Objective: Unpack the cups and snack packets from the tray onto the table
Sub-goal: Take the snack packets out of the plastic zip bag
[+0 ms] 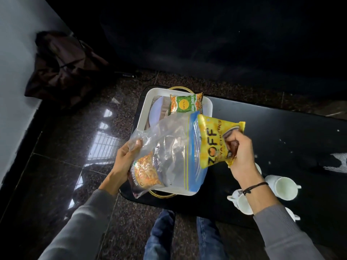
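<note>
Head: right hand (242,154) grips glossy yellow packet (212,141).

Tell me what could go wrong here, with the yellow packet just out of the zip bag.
The zip bag, pinched only at one corner by the left hand, hangs open with the mixture packet inside; it may slide out. The right hand, setting down the yellow packet, could knock the white cups just beneath its wrist.
</note>
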Tool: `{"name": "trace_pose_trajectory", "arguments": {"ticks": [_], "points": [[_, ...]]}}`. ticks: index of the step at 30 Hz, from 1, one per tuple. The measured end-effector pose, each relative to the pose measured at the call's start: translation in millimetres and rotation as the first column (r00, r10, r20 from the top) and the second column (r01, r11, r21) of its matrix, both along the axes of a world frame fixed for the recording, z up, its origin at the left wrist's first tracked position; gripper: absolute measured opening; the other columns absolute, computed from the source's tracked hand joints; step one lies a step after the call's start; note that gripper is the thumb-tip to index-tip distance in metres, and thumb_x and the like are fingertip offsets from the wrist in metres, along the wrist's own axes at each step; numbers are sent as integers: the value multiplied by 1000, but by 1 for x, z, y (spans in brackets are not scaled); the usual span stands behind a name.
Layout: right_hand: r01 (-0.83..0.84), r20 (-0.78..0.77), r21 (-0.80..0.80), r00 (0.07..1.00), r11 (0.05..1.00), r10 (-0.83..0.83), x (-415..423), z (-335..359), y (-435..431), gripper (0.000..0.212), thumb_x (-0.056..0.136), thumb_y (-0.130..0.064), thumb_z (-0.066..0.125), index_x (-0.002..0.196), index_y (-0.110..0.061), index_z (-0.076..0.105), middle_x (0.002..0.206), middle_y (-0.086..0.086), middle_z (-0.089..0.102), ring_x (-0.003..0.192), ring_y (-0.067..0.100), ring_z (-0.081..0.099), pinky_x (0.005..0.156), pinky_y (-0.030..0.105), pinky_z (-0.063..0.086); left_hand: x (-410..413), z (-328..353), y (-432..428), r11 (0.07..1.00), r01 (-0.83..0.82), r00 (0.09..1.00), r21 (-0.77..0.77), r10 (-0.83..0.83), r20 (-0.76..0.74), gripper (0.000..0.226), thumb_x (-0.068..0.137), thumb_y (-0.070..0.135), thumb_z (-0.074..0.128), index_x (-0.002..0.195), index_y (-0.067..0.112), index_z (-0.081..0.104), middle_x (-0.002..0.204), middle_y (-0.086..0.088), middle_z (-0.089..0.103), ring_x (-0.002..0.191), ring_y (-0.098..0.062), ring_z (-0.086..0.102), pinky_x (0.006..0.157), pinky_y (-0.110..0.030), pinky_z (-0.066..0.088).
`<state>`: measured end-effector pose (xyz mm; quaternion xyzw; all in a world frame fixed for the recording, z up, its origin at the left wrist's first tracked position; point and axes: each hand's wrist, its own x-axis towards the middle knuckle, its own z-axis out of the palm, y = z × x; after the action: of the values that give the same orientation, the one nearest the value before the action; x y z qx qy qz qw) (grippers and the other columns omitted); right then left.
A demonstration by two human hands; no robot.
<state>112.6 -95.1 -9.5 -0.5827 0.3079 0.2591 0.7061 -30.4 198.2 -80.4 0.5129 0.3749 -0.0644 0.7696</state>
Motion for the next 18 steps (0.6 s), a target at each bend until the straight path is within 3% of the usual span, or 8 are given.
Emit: {"name": "trace_pose_trajectory", "arguments": {"ticks": [4, 8, 12, 16, 18], "points": [[172, -7, 67, 985, 983, -172, -2, -9, -3, 41, 93, -26, 49, 55, -22, 62, 64, -4, 66, 61, 16, 64, 63, 28, 51, -14, 0, 6, 998, 61, 997, -15, -62, -38, 31, 101, 25, 62, 126, 8, 69, 117, -24, 72, 92, -28, 76, 75, -38, 63], [201, -33, 64, 979, 977, -200, 1, -13, 6, 41, 97, -17, 46, 62, -21, 67, 71, -1, 73, 70, 20, 70, 70, 32, 56, -30, -4, 14, 989, 148, 989, -14, -149, -25, 31, 99, 35, 65, 123, 17, 72, 119, -19, 74, 100, -28, 75, 78, -34, 61], [195, -41, 24, 980, 980, -194, 4, -18, 19, 26, 97, -10, 49, 97, -10, 75, 100, 11, 78, 88, 26, 74, 87, 40, 58, -45, -4, 17, 984, 170, 985, -55, -171, -12, 30, 99, 39, 65, 112, 14, 75, 100, -10, 79, 86, -22, 77, 70, -31, 60], [192, 1, -60, 981, 979, -193, 11, -24, 32, 23, 95, -9, 56, 109, -5, 74, 117, 20, 76, 100, 31, 76, 90, 43, 61, -54, -4, 25, 981, 183, 983, -66, -184, -15, 45, 97, 42, 67, 119, 3, 68, 100, -19, 75, 81, -28, 73, 73, -39, 59], [162, 76, -106, 985, 981, -154, 15, -28, 37, 25, 94, -8, 56, 112, -9, 73, 117, 16, 76, 102, 27, 76, 83, 37, 63, -58, -4, 29, 981, 185, 982, -60, -187, -24, 47, 95, 43, 68, 123, 4, 67, 103, -22, 73, 82, -29, 71, 78, -42, 56]]}}
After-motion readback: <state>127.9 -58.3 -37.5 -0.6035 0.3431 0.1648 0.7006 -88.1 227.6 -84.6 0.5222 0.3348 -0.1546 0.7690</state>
